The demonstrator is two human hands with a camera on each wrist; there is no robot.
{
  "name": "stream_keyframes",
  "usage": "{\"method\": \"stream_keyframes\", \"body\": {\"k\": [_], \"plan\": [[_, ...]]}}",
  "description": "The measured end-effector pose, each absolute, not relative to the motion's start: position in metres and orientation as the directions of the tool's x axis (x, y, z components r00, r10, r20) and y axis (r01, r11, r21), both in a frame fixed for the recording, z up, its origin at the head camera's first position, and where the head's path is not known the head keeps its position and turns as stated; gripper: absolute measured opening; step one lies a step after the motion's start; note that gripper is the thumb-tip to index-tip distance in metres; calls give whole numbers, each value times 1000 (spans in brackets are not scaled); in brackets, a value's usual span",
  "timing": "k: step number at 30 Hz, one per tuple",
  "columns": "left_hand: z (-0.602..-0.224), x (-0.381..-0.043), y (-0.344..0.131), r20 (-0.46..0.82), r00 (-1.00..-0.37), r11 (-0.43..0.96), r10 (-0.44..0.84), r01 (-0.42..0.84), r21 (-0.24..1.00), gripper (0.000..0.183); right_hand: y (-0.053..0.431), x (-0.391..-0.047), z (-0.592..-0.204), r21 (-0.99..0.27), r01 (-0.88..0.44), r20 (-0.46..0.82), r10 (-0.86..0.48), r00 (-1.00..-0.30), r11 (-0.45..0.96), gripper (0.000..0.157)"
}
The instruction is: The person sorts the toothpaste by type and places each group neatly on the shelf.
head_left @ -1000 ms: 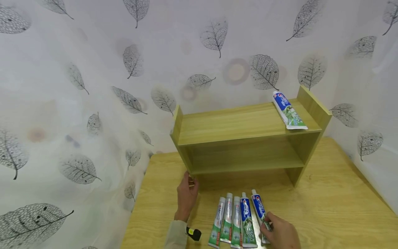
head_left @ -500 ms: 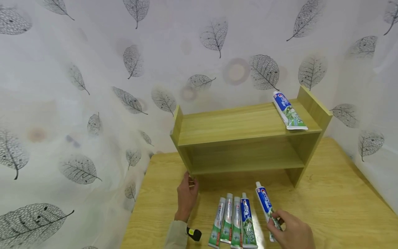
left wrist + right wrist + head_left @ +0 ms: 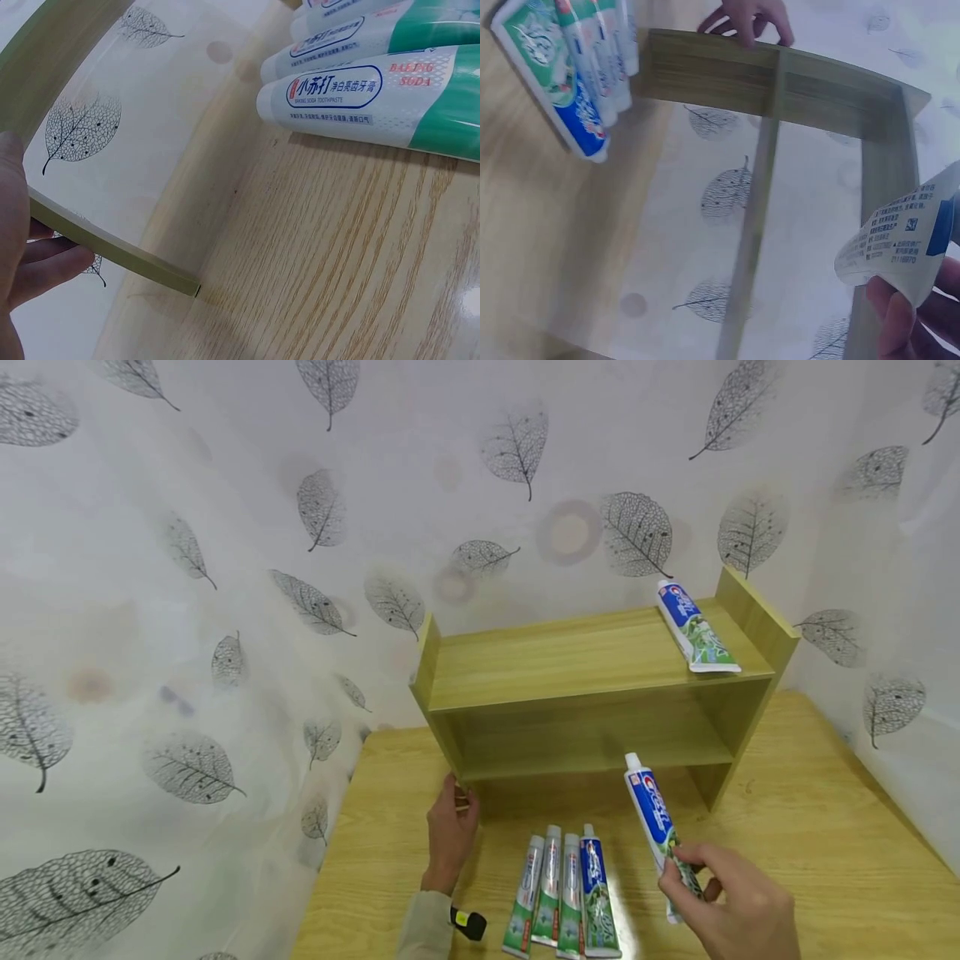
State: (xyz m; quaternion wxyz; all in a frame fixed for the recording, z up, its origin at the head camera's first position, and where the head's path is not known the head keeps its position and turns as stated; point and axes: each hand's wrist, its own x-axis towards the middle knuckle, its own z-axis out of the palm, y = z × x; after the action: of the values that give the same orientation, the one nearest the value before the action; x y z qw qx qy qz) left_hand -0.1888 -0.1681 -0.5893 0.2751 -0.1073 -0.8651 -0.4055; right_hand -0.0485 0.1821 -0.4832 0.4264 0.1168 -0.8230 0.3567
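Observation:
My right hand (image 3: 738,902) pinches a blue, white and green toothpaste tube (image 3: 651,810) near its flat end, cap pointing up and away, in front of the shelf's lower part. In the right wrist view the back of this tube (image 3: 896,238) shows printed text. My left hand (image 3: 452,831) grips the lower left side panel of a two-tier wooden shelf (image 3: 540,672); the left wrist view has its fingers (image 3: 52,274) round the panel's edge. A matching toothpaste tube (image 3: 693,627) lies on the top tier, at the right.
On the wooden table (image 3: 810,827), between my hands, several tubes lie side by side: a blue and green toothpaste tube (image 3: 597,893) and white-and-green baking soda tubes (image 3: 525,893) to its left. Leaf-patterned sheeting (image 3: 450,460) rises behind the shelf. A black strap end hangs at my left wrist.
My right hand has drawn the toothpaste tube away from the row, rightward and up toward the shelf. The left hand stays on the shelf panel.

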Motion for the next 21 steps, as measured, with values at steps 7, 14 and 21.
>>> {"method": "stream_keyframes", "body": {"k": [7,14,21], "plan": [[-589,-188,-168,536,-843,634,-43,391,667,33,183,-56,-465,-435,-524,821,84,-565,732,55],[-589,-186,-167,533,-845,640,-40,388,663,35,182,-61,-439,-357,-562,868,43,-494,746,59],[-588,-187,-167,560,-828,651,-32,408,640,33,188,-61,-416,-395,-542,846,63,-530,742,63]]}}
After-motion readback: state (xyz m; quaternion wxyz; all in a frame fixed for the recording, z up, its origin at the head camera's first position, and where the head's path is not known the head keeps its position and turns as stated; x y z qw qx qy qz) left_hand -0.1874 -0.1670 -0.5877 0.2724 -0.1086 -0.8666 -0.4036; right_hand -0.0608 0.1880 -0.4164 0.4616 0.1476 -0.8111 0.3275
